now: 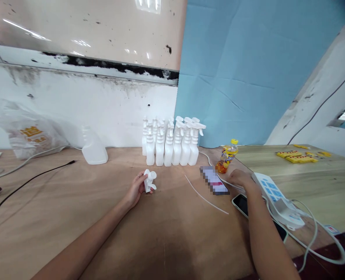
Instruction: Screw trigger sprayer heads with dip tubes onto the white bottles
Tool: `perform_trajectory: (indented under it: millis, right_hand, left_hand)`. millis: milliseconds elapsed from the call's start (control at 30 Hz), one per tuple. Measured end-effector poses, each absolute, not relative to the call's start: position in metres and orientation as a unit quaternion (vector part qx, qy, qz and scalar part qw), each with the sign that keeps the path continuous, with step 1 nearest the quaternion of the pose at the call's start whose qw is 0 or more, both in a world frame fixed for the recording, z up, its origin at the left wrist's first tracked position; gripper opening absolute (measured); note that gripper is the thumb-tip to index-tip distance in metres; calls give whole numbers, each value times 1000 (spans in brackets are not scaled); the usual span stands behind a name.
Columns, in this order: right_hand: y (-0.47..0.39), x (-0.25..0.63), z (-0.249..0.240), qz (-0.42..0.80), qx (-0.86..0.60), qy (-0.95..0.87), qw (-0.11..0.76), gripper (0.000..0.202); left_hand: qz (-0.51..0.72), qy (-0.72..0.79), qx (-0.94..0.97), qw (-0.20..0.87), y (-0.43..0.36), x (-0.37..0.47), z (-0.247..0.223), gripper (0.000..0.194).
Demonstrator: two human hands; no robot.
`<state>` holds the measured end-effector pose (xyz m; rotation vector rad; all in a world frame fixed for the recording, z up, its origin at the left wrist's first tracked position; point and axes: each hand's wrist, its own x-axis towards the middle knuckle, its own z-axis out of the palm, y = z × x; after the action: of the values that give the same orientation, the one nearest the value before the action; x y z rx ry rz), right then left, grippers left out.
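Note:
My left hand is closed on a white trigger spray head, holding it just over the brown tabletop. At the right, my right hand is beside the drink bottle with the yellow cap, above a white cable. Its fingers look curled together, and whatever they may hold is hidden. A lit phone lies to the left of that hand. On the table between my hands lies a thin white dip tube. Behind them, several white spray bottles with trigger heads stand in rows.
One white bottle without a trigger head stands at the left, near a plastic bag. A black cable crosses the left side. Under my right forearm lies another phone, beside a white power strip. Yellow items sit farther right.

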<state>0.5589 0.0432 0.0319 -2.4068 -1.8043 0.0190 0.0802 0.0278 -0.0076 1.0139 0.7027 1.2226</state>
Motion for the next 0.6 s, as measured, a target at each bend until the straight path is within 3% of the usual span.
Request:
perform_trajectory:
  millis: [200,367,500,600]
  right_hand:
    - [41,560,29,64,-794,-603,43,8]
    - [37,564,29,61,-788,-607,79,10]
    - [34,562,38,16,-783,-605,143,5]
    - [37,538,48,9,-723,-615,314,6]
  left_hand:
    - [539,308,447,644,28,80,-9,43]
    - [537,312,448,643,28,81,-9,43]
    - [539,321,444,640,30,81,-12,45]
    - [544,323,442,636,31,82,-14,45]
